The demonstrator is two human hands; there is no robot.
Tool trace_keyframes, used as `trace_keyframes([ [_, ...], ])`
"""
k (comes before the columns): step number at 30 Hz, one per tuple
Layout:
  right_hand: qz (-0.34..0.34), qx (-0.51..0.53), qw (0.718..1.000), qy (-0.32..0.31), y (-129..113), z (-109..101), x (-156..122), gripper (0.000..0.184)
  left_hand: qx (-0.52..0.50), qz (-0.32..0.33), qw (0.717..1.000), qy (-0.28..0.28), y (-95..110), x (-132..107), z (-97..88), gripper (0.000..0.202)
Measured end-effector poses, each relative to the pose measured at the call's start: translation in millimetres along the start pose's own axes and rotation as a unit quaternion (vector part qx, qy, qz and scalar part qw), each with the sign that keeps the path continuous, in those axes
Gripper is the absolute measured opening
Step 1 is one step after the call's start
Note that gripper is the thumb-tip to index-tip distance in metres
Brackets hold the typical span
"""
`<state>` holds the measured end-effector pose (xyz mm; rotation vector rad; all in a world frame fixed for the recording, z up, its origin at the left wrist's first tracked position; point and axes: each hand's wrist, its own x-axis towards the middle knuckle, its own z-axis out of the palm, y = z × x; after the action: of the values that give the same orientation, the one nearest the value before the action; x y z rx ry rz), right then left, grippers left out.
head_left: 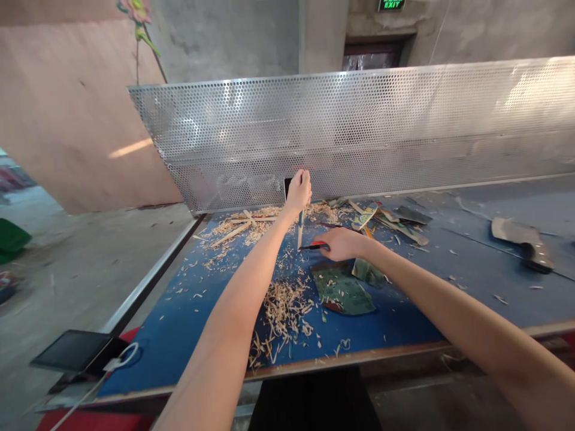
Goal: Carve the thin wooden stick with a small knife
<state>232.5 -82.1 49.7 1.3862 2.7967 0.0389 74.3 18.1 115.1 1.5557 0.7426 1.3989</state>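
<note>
Stick (300,230), where is it?

It stands up straight in the middle of the frame, a little above the centre. My left hand (299,191) holds its top end. Its bottom end points down at the blue table (179,323).

Are your fingers shut?

Yes. My left fingers are curled tight around the top of the stick. My right hand (341,243) is just right of the stick, low down, and its fingers are wrapped around the red handle of a knife (314,246).

Does the knife touch the stick?

Its tip reaches the low part of the stick. I cannot tell if it bites in.

Why hold it upright like that?

I think one hand on top keeps it from wobbling, and it keeps those fingers well above the blade.

What is all the mess?

Thin wood shavings (283,305). They lie in heaps under my left arm and further back near the stick.

Anything else close by?

Some torn green paper (344,290) lies under my right wrist. A metal screen (359,131) full of holes stands behind the table. A cleaver (521,236) lies far off at the right of the frame. A tablet (72,350) sits at the lower left.
</note>
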Motion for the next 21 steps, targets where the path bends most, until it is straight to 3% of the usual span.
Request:
trace_keyframes([
  [2,0.021,0.011,0.999,0.026,2.5,5.6,-0.9,0.048,-0.051,-0.025,0.998,-0.033,0.7,1.3,2.7,0.035],
  [6,0.053,-0.037,0.996,0.057,-1.3,13.8,-0.3,0.062,-0.107,-0.05,0.992,-0.045,-1.2,4.8,4.2,0.034],
  [13,0.023,-0.08,0.994,0.068,-11.7,23.7,9.5,0.054,-0.117,-0.032,0.992,-0.034,-1.3,0.1,1.8,0.033],
  [21,0.028,-0.096,0.994,0.046,-19.3,17.0,18.0,0.049,-0.109,-0.031,0.992,-0.048,-1.9,-3.4,6.7,0.032],
])
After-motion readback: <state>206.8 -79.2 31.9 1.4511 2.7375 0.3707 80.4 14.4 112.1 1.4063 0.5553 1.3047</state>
